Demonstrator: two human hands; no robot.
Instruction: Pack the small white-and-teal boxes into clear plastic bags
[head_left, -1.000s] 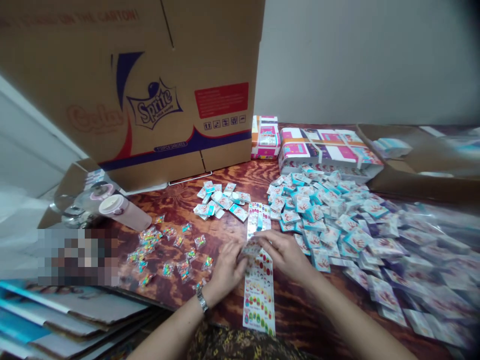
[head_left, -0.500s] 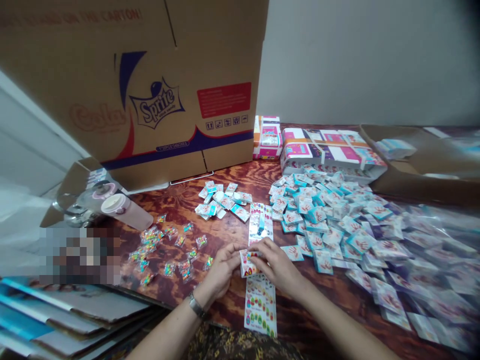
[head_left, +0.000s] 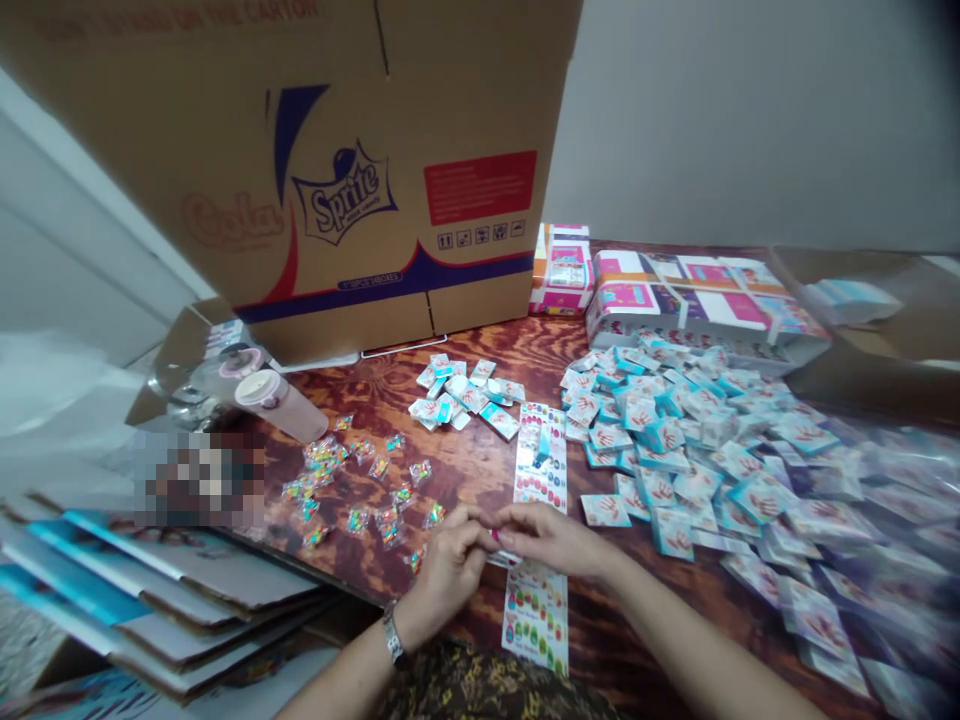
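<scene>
My left hand (head_left: pixel 452 550), with a watch on its wrist, is closed at the front middle of the table. Facing it, my right hand (head_left: pixel 551 540) is closed too, and the fingertips of both meet. Between them they pinch a small folded sticker sheet (head_left: pixel 501 556), mostly hidden by the fingers. Under and beyond the hands lie long printed sticker strips (head_left: pixel 534 622) with rows of coloured egg pictures. A small blue-and-white piece rests on the far strip (head_left: pixel 541 480). Left of the hands are several clear packets of colourful candy (head_left: pixel 388 524).
Small blue-and-white boxes form a little pile (head_left: pixel 469 395) and a large heap (head_left: pixel 675 440) on the right. Behind stand a big carton (head_left: pixel 480 270) and taped packs (head_left: pixel 697 295). A pinkish cup (head_left: pixel 289 408) leans at left, above stacked cardboard (head_left: pixel 180 590).
My fingers have closed in over the folded sheet, hiding its egg-printed face, and the hands have come down slightly. The whole view has shifted, so things appear farther right.
</scene>
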